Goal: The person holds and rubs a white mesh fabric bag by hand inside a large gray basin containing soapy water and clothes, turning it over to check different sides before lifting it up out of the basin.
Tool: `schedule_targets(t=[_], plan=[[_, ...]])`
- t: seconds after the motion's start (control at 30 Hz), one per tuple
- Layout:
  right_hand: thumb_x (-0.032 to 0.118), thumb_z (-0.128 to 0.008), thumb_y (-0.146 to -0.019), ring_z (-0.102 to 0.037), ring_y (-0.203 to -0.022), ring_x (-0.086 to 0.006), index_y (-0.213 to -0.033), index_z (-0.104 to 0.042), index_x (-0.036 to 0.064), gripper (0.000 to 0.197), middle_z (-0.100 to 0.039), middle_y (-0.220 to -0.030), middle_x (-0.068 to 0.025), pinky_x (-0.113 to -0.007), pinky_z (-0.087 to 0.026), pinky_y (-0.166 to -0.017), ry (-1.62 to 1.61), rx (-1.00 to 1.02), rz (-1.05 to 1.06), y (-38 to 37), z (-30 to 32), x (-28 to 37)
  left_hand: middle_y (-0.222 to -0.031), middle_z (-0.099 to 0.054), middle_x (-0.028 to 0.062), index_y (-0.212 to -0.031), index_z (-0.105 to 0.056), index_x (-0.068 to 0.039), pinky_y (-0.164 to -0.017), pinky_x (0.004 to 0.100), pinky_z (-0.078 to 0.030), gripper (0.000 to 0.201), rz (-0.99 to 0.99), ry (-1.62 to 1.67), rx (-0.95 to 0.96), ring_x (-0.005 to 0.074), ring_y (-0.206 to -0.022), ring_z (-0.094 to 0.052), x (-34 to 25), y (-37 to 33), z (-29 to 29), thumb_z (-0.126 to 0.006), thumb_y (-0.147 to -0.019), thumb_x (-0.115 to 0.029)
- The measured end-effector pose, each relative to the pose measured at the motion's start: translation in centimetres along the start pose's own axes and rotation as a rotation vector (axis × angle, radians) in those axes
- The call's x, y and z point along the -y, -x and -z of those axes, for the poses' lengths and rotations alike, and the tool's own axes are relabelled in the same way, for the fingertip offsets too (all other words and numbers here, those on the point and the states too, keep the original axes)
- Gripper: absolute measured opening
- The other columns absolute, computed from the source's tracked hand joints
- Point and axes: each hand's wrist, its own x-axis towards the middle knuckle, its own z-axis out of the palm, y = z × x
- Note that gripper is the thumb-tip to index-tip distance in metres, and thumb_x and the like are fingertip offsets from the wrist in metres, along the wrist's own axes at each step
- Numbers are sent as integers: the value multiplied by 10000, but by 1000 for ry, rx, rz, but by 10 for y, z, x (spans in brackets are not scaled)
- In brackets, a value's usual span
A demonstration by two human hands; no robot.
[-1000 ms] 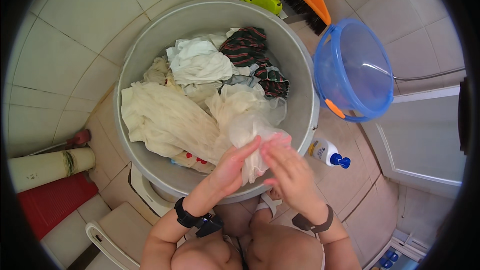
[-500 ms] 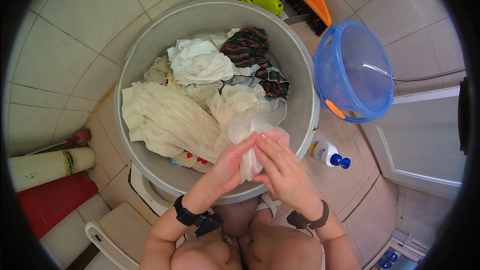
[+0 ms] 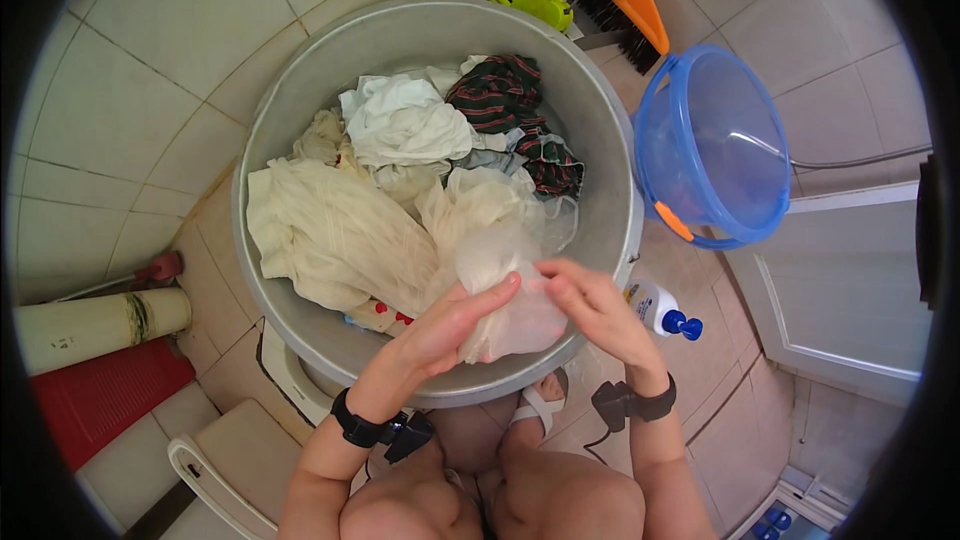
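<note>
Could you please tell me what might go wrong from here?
First, the sheer pale fabric at the left hand and right hand looks thin, so hard pulling or rubbing might tear it. Second, the dark striped cloth lies beside the white cloth in the metal tub, so dye could perhaps transfer if they are wet. Third, the white bottle is close to the tub and could be knocked.

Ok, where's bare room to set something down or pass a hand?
Set-down room: floor tiles between the pump bottle and the white panel. Hand room: inside the metal tub, between the striped cloth and the right wall. Crowded: its middle, heaped with laundry, and near side, where the left hand and right hand handle sheer cloth.
</note>
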Motion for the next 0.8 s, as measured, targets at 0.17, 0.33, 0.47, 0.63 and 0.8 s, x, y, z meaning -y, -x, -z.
schedule_targets(t=[0.17, 0.33, 0.47, 0.63, 0.8], plan=[[231, -538, -923, -444, -679, -58, -947, -573, -12, 246, -532, -736, 7, -222, -382, -597, -111, 193, -140, -5, 4, -4, -830, -600, 9, -1060, -572, -43, -418, 193, -407, 290, -148, -194, -94, 46, -639, -558, -1, 3, 0, -498, -945, -299], [205, -549, -917, -422, -671, -31, -859, -585, 5, 212, -516, -718, 51, -202, -356, -563, -318, 44, -168, -7, 1, 3, -744, -594, 15, -959, -590, -16, -408, 214, -420, 236, -259, -243, -191, 73, -553, -544, -1, 4, 5, -555, -920, -246], [186, -543, -919, -408, -645, -29, -813, -575, 8, 210, -486, -675, 60, -201, -354, -554, -461, -80, -150, -8, -12, 6, -695, -579, 8, -897, -594, -24, -402, 207, -392, 222, -269, -107, -300, 66, -508, -517, 1, 2, 3, -562, -918, -243], [107, -554, -879, -481, -504, -130, -752, -513, 7, 167, -456, -567, -82, -277, -368, -464, 105, -270, 209, -7, -52, 11, -638, -524, -24, -805, -598, -68, -397, 200, -319, 240, -435, 74, -526, 47, -464, -446, 12, -20, -10, -562, -918, -277], [64, -576, -828, -540, -484, -312, -670, -475, 35, 189, -512, -555, -142, -383, -407, -443, 414, -436, 289, -35, -62, 14, -638, -498, -52, -779, -586, -78, -426, 227, -306, 283, -383, 87, -610, 30, -527, -415, 31, -32, -18, -524, -935, -306]])
